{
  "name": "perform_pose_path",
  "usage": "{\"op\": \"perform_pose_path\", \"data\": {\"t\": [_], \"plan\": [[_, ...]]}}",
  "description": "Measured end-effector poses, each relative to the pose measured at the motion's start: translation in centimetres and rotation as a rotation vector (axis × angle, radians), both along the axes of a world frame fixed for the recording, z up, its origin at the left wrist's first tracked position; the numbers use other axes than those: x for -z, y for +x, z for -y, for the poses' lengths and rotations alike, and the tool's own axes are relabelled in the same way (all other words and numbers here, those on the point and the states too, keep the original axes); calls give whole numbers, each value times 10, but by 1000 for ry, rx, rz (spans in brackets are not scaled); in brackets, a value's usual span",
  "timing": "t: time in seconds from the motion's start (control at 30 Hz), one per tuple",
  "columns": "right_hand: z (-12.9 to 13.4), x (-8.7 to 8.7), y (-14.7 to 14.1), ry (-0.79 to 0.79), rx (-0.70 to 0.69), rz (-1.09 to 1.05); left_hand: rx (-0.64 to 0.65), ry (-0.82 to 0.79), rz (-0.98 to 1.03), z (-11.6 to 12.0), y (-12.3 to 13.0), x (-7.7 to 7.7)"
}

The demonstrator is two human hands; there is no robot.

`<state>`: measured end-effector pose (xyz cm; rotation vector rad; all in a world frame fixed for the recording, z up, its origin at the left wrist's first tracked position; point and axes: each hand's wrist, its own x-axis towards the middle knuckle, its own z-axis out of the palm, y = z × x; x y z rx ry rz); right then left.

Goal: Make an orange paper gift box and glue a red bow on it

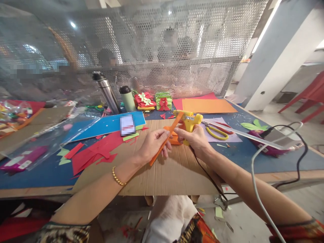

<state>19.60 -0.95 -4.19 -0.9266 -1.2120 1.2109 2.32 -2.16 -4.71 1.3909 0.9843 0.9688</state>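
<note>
Between the thumb and fingers of my left hand (155,144) is a long orange paper strip (165,144), tilted up to the right. My right hand (194,137) is wrapped round a yellow glue gun (189,122), whose front end points left beside the strip's upper end. I cannot tell whether the nozzle touches the strip, since the strip partly covers it. More folded orange paper (175,139) lies just behind my hands, partly hidden by them. Under both hands is a brown cardboard sheet (141,184).
Red paper pieces (97,153), a blue folder (108,125) and a phone (127,125) lie left. Behind stand a steel flask (107,92), a green bottle (128,99) and small paper boxes (163,103). Yellow-handled scissors (217,134) and looping cables (255,182) are at right.
</note>
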Motion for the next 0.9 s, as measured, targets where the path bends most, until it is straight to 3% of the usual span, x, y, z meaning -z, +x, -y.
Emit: {"op": "perform_pose_path", "data": {"t": [0.37,0.7,0.9], "plan": [[0,1,0,11,38,26,55,6,-19,4,7,6],[-6,0,6,27,111,-143,78,14,-25,7,7,4],[-6,1,6,30,65,-159,75,17,-10,7,7,4]]}}
